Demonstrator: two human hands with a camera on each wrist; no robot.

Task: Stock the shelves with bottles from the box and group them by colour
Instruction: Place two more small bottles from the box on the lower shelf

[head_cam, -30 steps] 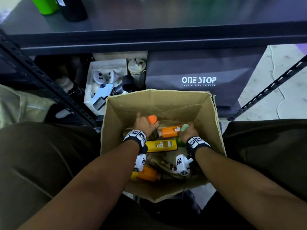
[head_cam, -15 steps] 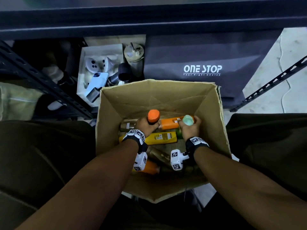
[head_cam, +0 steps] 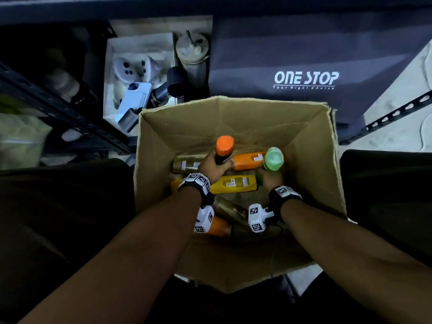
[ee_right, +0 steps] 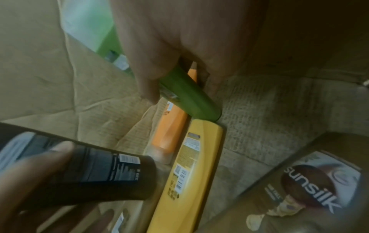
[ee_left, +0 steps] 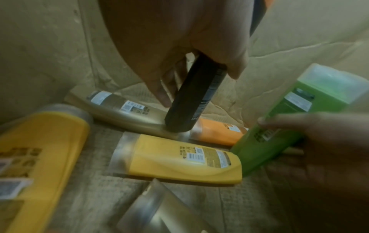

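Note:
Both my hands are inside the open cardboard box (head_cam: pixel 313 160). My left hand (head_cam: pixel 214 166) grips a black bottle (ee_left: pixel 196 96) with an orange cap (head_cam: pixel 225 146), held upright above the others. My right hand (head_cam: pixel 271 177) grips a green bottle (ee_right: pixel 189 93) with a pale green cap (head_cam: pixel 273 159). On the box floor lie a yellow bottle (head_cam: pixel 233 184), an orange bottle (head_cam: pixel 249 160), a gold bottle (ee_left: pixel 123 108) and another orange bottle (head_cam: pixel 218 226) near my left wrist. The left wrist view shows a second yellow bottle (ee_left: pixel 38 154).
A dark shelf edge (head_cam: pixel 210 3) runs across the top. A grey ONE STOP bag (head_cam: pixel 306 66) stands behind the box. A white tray (head_cam: pixel 112 73) of gadgets and a lidded cup (head_cam: pixel 192 49) sit at back left. Metal rack struts (head_cam: pixel 58 106) flank the box.
Both hands have risen inside the box, lifting the black bottle and the green bottle clear of the others. The head view has tilted down, so the shelf top is out of sight.

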